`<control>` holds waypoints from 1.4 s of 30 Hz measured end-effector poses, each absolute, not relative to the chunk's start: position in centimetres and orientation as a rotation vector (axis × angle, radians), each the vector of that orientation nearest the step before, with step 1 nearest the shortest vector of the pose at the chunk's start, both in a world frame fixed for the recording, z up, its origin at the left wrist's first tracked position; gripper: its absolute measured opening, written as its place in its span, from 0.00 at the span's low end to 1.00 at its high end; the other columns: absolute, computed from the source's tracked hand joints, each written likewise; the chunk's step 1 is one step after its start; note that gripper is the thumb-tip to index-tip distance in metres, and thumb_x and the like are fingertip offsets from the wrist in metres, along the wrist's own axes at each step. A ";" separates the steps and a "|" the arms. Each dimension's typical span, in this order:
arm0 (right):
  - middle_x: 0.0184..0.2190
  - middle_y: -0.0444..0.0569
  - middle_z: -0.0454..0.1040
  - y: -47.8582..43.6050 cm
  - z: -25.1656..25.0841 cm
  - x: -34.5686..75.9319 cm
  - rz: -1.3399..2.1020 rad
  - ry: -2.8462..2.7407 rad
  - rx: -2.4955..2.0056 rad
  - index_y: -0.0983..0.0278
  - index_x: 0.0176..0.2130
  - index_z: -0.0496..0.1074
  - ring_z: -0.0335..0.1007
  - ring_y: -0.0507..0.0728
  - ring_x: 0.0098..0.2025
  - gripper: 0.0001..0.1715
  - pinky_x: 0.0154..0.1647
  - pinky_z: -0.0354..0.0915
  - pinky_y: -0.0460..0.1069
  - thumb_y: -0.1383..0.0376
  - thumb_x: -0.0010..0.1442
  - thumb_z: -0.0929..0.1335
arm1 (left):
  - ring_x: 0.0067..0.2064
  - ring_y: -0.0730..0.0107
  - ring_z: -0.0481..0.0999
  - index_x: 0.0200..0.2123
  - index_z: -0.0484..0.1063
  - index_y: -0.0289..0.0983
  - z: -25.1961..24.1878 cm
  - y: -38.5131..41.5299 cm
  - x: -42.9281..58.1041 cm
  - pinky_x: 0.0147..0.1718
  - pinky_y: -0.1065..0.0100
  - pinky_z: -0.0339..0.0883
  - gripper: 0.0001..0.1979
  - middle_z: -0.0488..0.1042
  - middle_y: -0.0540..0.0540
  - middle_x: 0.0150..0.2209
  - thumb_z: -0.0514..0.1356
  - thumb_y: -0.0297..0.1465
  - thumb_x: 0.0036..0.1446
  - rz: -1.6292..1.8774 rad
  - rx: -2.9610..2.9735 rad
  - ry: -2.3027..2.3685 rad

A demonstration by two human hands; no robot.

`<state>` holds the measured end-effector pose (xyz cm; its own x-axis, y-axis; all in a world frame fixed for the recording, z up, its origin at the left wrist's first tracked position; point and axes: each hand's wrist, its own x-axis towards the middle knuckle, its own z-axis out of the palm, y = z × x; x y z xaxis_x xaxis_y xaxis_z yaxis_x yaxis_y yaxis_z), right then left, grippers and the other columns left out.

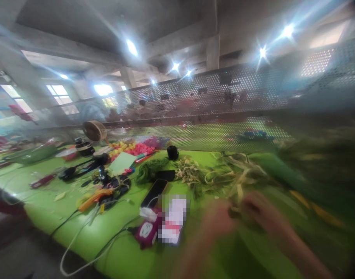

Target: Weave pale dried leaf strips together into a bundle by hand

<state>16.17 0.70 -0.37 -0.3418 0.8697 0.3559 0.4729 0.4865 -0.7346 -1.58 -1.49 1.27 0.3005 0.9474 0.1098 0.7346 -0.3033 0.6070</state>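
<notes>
In the head view my left hand and my right hand come close together over the green table, both blurred by motion. Their fingers look closed around a pale yellow-green strip, which rises between them; the fingertips are hard to make out. Just beyond lies a tangle of similar long strips. Left of it sits a heap of small pale leaf-like pieces. A phone with a lit, pixelated screen rests left of my left hand.
A purple power socket with cables stands beside a dark phone. Farther left lie an orange glue gun, black tools and a pale green card. Pink and yellow pieces are heaped before a perforated metal panel.
</notes>
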 end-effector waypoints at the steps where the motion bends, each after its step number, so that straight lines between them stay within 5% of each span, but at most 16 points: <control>1: 0.28 0.45 0.67 0.8 -0.4 16.2 0.663 -2.011 -1.096 0.60 0.26 0.68 0.65 0.55 0.32 0.19 0.32 0.63 0.48 0.52 0.61 0.61 | 0.24 0.73 0.66 0.23 0.74 0.35 1.2 -1.4 -1.6 0.23 0.72 0.52 0.11 0.70 0.48 0.21 0.55 0.35 0.47 0.646 2.142 1.493; 29: 0.28 0.43 0.70 -1.5 2.0 15.4 0.555 -1.964 -1.176 0.59 0.28 0.70 0.68 0.53 0.29 0.06 0.30 0.62 0.47 0.64 0.57 0.67 | 0.24 0.77 0.64 0.20 0.72 0.34 1.3 -1.8 -1.8 0.22 0.75 0.51 0.06 0.65 0.52 0.19 0.58 0.29 0.44 0.648 2.117 1.278; 42: 0.29 0.44 0.71 -1.3 1.3 15.3 0.489 -1.987 -1.176 0.59 0.28 0.70 0.69 0.54 0.30 0.08 0.31 0.64 0.48 0.60 0.59 0.66 | 0.25 0.76 0.64 0.23 0.75 0.33 2.0 -1.9 -1.5 0.22 0.74 0.51 0.07 0.69 0.51 0.22 0.59 0.31 0.45 0.588 2.122 1.331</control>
